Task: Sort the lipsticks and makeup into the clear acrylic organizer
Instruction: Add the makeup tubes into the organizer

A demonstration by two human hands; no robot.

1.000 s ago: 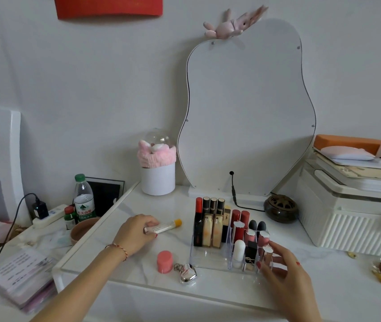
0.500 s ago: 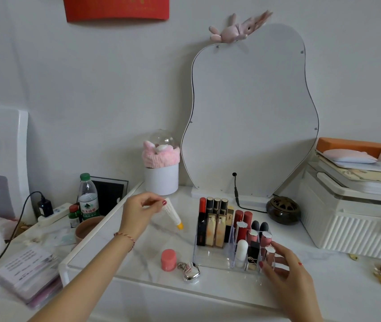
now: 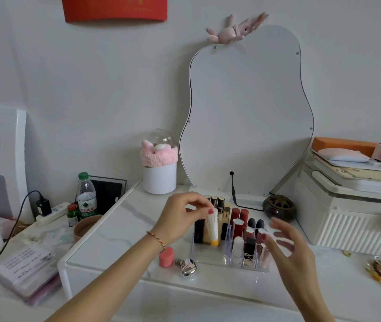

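Now — left hand [image 3: 180,217] pinches white yellow-capped tube [image 3: 212,230], cap down; right hand [image 3: 288,247] released, blurred.

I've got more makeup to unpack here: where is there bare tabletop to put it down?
Bare marble lies left of the clear organizer, between the white pot and the pink jar, and along the front edge. It is crowded inside the organizer and toward the ribbed white case.

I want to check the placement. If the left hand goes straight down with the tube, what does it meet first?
The left hand holds the tube cap-down over the organizer. It probably meets the floor of the wide left compartment, just before the gold lipsticks; depth is unclear.
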